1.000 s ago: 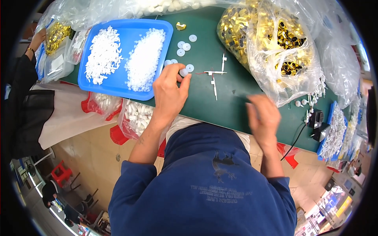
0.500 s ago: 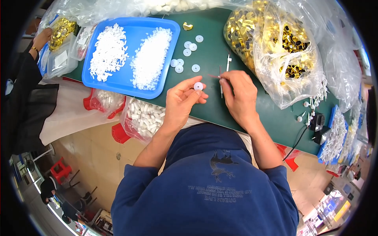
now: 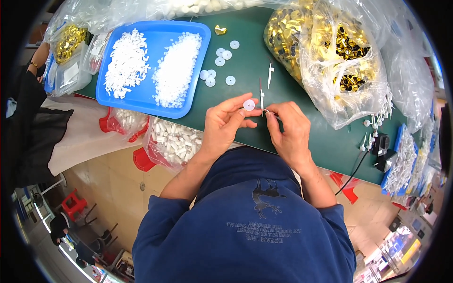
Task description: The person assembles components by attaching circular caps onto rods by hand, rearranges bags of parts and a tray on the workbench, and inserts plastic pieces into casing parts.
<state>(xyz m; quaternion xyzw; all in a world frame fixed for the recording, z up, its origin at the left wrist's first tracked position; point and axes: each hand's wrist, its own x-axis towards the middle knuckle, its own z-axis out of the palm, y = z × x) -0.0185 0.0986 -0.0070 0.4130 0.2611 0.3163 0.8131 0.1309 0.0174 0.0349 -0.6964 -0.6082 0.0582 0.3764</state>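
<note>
Over the green table [image 3: 339,153], my left hand [image 3: 221,125] pinches a translucent disc [image 3: 249,104], its other fingers loosely spread. Beside it, my right hand's [image 3: 291,131] thumb and forefinger nearly meet at a slim white stick [image 3: 262,99]; I cannot tell whether they grip it.

- A disc [image 3: 249,105] is held in the left hand [image 3: 222,121].
- A thin piece [image 3: 267,111], mostly hidden, is pinched in the right hand [image 3: 291,128].
- White pieces [image 3: 126,61] are heaped in a blue tray [image 3: 138,102].
- Gold pieces [image 3: 351,48] are bagged at right.
</note>
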